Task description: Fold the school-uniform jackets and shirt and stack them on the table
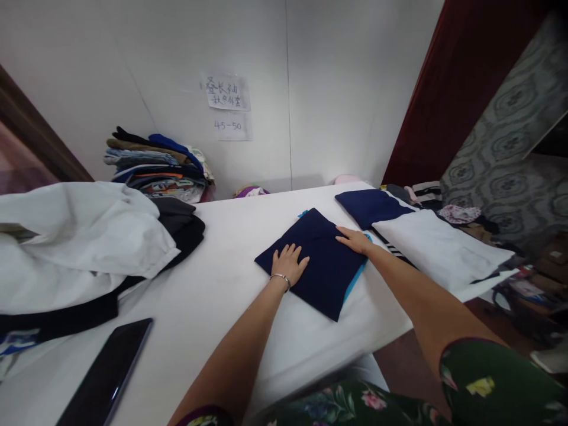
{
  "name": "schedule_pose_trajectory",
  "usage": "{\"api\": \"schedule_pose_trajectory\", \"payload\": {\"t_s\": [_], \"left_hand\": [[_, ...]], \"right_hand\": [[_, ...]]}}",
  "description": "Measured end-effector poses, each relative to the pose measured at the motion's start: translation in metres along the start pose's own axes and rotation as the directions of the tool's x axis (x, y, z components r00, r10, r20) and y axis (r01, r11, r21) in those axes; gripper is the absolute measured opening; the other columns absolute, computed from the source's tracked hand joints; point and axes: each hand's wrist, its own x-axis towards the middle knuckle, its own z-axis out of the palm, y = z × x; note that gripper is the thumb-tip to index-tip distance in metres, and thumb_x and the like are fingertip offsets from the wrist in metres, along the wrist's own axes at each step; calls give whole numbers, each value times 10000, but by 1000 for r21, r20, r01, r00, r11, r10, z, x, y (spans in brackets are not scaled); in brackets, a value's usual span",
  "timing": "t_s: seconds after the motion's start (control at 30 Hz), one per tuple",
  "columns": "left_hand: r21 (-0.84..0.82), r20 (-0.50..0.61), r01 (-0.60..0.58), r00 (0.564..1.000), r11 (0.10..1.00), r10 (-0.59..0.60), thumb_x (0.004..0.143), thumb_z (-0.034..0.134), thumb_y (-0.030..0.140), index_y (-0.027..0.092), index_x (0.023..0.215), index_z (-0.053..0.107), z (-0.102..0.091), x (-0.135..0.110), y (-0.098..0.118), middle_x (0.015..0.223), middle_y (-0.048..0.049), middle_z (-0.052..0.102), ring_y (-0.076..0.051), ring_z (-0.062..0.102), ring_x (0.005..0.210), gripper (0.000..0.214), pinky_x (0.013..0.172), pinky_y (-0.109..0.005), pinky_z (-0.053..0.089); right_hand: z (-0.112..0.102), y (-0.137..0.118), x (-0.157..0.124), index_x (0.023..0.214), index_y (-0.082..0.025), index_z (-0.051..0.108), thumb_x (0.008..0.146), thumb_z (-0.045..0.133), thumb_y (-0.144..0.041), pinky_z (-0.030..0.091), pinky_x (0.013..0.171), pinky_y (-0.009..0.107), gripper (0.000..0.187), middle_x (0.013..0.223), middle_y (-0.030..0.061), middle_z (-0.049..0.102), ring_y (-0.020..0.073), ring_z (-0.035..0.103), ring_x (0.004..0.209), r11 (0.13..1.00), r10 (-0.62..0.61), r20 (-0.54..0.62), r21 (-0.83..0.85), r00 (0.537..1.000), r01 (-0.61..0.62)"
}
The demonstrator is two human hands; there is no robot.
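Observation:
A navy garment [322,260], folded into a flat square, lies at an angle on the white table, with bright blue fabric showing along its right edge. My left hand [289,264] rests on its left part, palm down with fingers spread; a bracelet circles that wrist. On the upper right edge lies my right hand [354,239], its fingers stretched out over the cloth. Neither hand grips the fabric. Just beyond my right hand are a folded navy garment [373,206] and a folded white garment [441,245].
White and black clothes [84,231] lie heaped on the table's left side. A dark phone [109,373] is at the near left. Behind stands a stack of folded clothes [155,163] by the wall, which bears paper signs [228,94]. More clothes [461,213] sit at the right.

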Motion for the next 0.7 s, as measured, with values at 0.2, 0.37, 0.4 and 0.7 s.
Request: {"api": "schedule_pose_trajectory", "payload": {"t_s": [0.2, 0.37, 0.4, 0.7], "left_hand": [[-71, 13, 8, 1000, 997, -7, 904, 309, 575, 234, 1408, 424, 2, 1, -2, 1530, -67, 330, -250, 215, 1435, 620, 1156, -523, 107], [-174, 35, 8, 999, 985, -2, 898, 377, 541, 252, 1390, 437, -6, 2, -4, 1533, -62, 327, -243, 214, 1437, 573, 1160, -513, 98], [-207, 16, 9, 1000, 978, -6, 894, 402, 526, 249, 1387, 438, -8, 1, -5, 1529, -64, 334, -241, 226, 1433, 565, 1161, -505, 111], [-614, -300, 208, 831, 762, -468, 822, 589, 375, 122, 1340, 432, -2, -45, -37, 1412, -201, 460, -283, 418, 1326, 597, 1102, -427, 321]], "right_hand": [[-12, 6, -11, 1437, -190, 405, 873, 364, -671, 329, 1070, 434, 743, 1433, 111, 468, 304, 429, 1319, 965, 262, 30, -15, 965, -261], [-15, 8, -22, 1374, -130, 482, 873, 449, -602, 365, 1039, 353, 689, 1402, 147, 499, 291, 465, 1290, 954, 297, 11, 32, 955, -297], [-16, 7, -22, 1355, -133, 504, 867, 463, -599, 381, 1024, 353, 675, 1378, 147, 524, 294, 490, 1267, 951, 305, 14, 38, 952, -305], [-27, 8, -9, 1148, -144, 670, 764, 632, -568, 456, 946, 360, 573, 1176, 149, 667, 314, 593, 1139, 922, 362, 63, 125, 930, -367]]}}
